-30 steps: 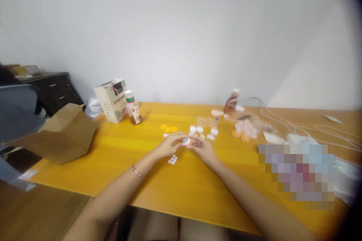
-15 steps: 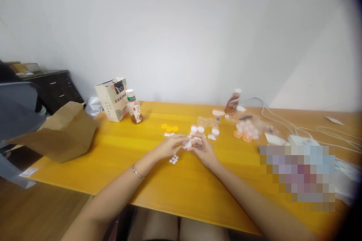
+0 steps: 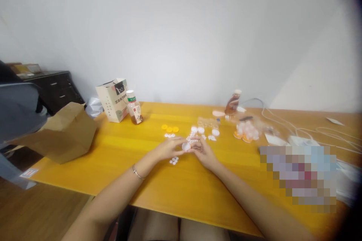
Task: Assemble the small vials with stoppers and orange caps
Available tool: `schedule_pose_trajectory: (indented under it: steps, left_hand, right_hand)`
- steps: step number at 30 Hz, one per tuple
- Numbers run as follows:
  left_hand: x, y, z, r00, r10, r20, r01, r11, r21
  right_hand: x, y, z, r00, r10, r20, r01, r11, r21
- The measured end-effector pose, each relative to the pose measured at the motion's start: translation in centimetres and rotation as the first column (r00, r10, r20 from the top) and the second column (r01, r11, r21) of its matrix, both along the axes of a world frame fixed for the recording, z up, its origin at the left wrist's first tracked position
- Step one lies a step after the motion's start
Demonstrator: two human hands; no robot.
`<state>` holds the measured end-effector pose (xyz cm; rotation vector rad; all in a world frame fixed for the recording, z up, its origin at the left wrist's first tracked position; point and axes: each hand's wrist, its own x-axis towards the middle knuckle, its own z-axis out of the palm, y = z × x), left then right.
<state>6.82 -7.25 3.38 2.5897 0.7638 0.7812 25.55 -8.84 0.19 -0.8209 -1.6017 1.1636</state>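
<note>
View from the head camera, over a yellow wooden table (image 3: pixel 85 165). My left hand (image 3: pixel 169 149) and right hand (image 3: pixel 205 151) meet near the table's middle. The left hand's fingertips are closed on a small white cap (image 3: pixel 186 146), held just above the tabletop. The right hand's curled fingers (image 3: pixel 195 143) reach it from the right. The blur keeps me from telling whether they grip it. A thin bracelet (image 3: pixel 138 173) circles the left wrist.

Just near of the hands lies a cluster of white discs (image 3: pixel 173 160). Just far of them are yellow caps (image 3: pixel 169 128) and white caps (image 3: pixel 199 130). Further right sits a heap of small pots with orange bases (image 3: pixel 246 131), and behind it an amber bottle (image 3: pixel 232 102). At far left stand a tea bottle (image 3: pixel 134 107) and a paper gift bag (image 3: pixel 112 100), with a brown paper bag (image 3: pixel 65 133) at the left edge. White cables (image 3: pixel 311 130) trail along the right.
</note>
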Motion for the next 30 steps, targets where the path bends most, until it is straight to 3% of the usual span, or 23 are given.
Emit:
schedule_pose_trajectory:
  steps: [3, 5, 10, 13, 15, 17, 20, 22, 26, 30]
  left_hand:
    - [0.2, 0.0, 0.0, 0.999, 0.029, -0.03, -0.029, 1.0, 0.007]
    - [0.5, -0.1, -0.1, 0.998, 0.044, -0.042, -0.043, 0.999, 0.012]
    - [1.3, -0.7, -0.3, 0.993, 0.009, -0.118, -0.008, 1.0, 0.012]
    - [1.6, -1.0, -0.6, 0.985, -0.019, -0.172, 0.02, 1.0, 0.006]
    - [1.7, -1.1, -0.8, 0.978, -0.029, -0.207, 0.032, 0.999, 0.01]
    - [1.7, -1.2, -0.8, 0.974, -0.041, -0.222, 0.046, 0.999, 0.02]
    - [1.5, -0.9, -0.7, 0.985, -0.023, -0.174, 0.032, 0.998, 0.05]
    - [1.2, -0.4, -0.7, 0.992, 0.054, -0.117, -0.044, 0.995, 0.09]
    - [0.9, 1.2, -1.6, 0.98, 0.173, -0.094, -0.156, 0.974, 0.167]
    - [1.4, 2.4, -2.7, 0.975, 0.132, -0.181, -0.091, 0.971, 0.22]
  right_hand:
    - [0.3, 0.2, 0.3, 0.997, 0.059, 0.046, -0.058, 0.998, -0.033]
    - [0.9, 0.5, 0.7, 0.993, 0.034, 0.11, -0.029, 0.999, -0.043]
    - [3.3, 2.1, 1.4, 0.941, -0.28, 0.19, 0.283, 0.959, 0.015]
    - [4.2, 2.9, 1.3, 0.85, -0.437, 0.296, 0.405, 0.899, 0.166]
    - [4.3, 3.0, 1.2, 0.804, -0.458, 0.379, 0.362, 0.883, 0.298]
    - [4.1, 3.0, 0.8, 0.791, -0.415, 0.45, 0.235, 0.884, 0.404]
    - [3.9, 3.2, 0.0, 0.774, -0.362, 0.52, 0.085, 0.872, 0.482]
    - [4.2, 3.6, -0.4, 0.748, -0.397, 0.532, 0.098, 0.858, 0.503]
    - [5.2, 4.3, -0.6, 0.645, -0.561, 0.518, 0.251, 0.796, 0.55]
    - [5.1, 4.0, -0.3, 0.674, -0.491, 0.552, 0.129, 0.814, 0.566]
